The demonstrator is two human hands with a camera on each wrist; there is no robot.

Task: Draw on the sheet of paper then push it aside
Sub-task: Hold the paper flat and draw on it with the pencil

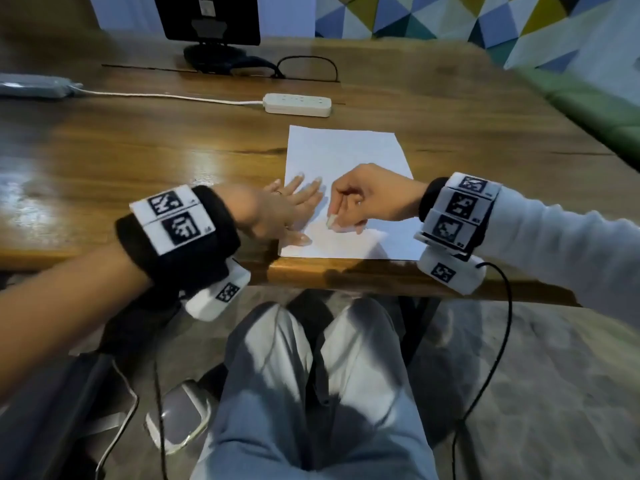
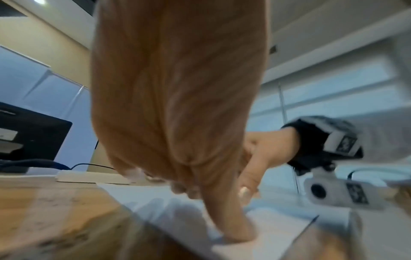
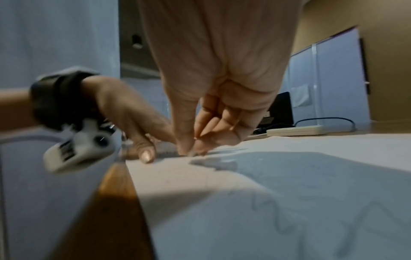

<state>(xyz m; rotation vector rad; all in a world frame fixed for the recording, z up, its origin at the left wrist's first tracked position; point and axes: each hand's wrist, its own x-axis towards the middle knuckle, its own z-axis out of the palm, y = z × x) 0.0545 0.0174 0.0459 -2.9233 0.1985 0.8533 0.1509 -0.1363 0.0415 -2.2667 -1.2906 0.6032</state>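
Note:
A white sheet of paper [image 1: 346, 150] lies on the wooden table [image 1: 138, 150], its near edge at the table's front edge. Faint zigzag pen lines show on the paper [image 3: 289, 219] in the right wrist view. My left hand [image 1: 301, 206] lies flat, its straight fingers on the sheet's left edge and its thumb [image 2: 235, 228] pressing down near the sheet's front left corner. My right hand [image 1: 337, 220] hovers over the middle of the sheet, fingers curled, thumb and fingertips [image 3: 189, 151] pinched together and touching the paper. No pen shows in either hand.
A white power strip [image 1: 297, 104] with its cord lies just beyond the paper. Further back stand a dark monitor [image 1: 207, 19] and a pair of glasses [image 1: 308, 67]. A grey object [image 1: 34, 86] sits far left. A green seat [image 1: 588, 105] is right of the table.

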